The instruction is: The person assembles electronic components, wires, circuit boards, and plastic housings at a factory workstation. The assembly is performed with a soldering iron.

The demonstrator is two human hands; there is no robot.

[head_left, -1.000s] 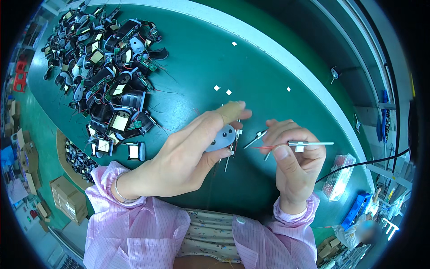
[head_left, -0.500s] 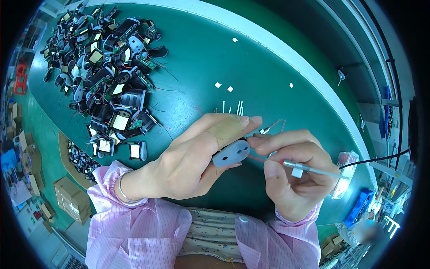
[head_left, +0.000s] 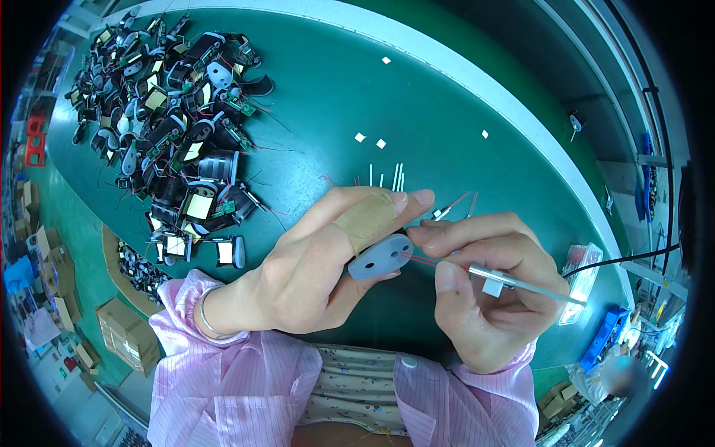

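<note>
My left hand (head_left: 320,261) is closed round a grey oval plastic housing (head_left: 381,258) with round holes in its face; a tan bandage wraps one finger. Thin red wires (head_left: 421,259) run from a hole in the housing to my right hand (head_left: 491,290). That hand is closed, thumb against fingers, on a small silver cylinder (head_left: 488,274) with a white square tab (head_left: 492,287) and a long pale strip reaching past the palm. Where the wires meet the cylinder is partly hidden by my fingers. Just beyond my right fingertips lies a small wired part (head_left: 441,214).
A large heap of black-and-grey housings (head_left: 167,127) with circuit boards covers the green table's (head_left: 320,97) left side. Several white sticks (head_left: 398,177) and small white squares (head_left: 360,138) lie ahead. A clear bag (head_left: 579,279) sits at right, near a black cable (head_left: 625,259).
My right hand has shifted slightly left and down, and more of the red wires shows between it and the housing. Both hands keep their hold.
</note>
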